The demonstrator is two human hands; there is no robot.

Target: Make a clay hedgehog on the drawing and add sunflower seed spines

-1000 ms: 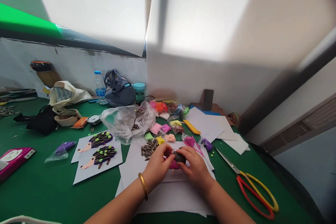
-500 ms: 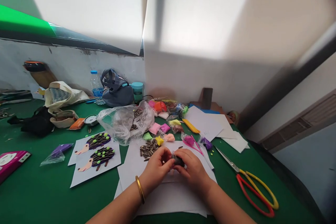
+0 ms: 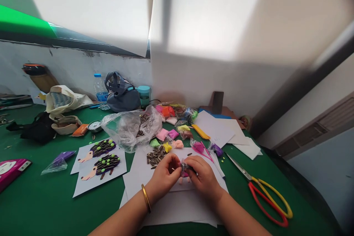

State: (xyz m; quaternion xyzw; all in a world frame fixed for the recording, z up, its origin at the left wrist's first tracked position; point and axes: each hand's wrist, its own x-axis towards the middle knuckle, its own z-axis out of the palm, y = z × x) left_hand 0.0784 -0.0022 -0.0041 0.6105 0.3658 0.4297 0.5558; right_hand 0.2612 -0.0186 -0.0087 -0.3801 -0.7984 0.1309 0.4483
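Note:
My left hand and my right hand meet over a white paper, fingers pinched round a small clear plastic packet with dark clay in it. Much of the packet is hidden by the fingers. Beneath the hands, a magenta clay shape with small pink bits below it shows on the paper. A pile of striped sunflower seeds lies just beyond my left hand, beside a yellow clay star. A single seed sits beyond my right hand.
Scissors with red and yellow handles lie open at the right. To the left are papers bearing hedgehog figures. A plastic bag of seeds and several wrapped clay packets stand behind; a purple packet is right.
My fingers have shifted on the packet, so its clear wrapper shows more and the dark clay less. The magenta shape under my hands has come into view.

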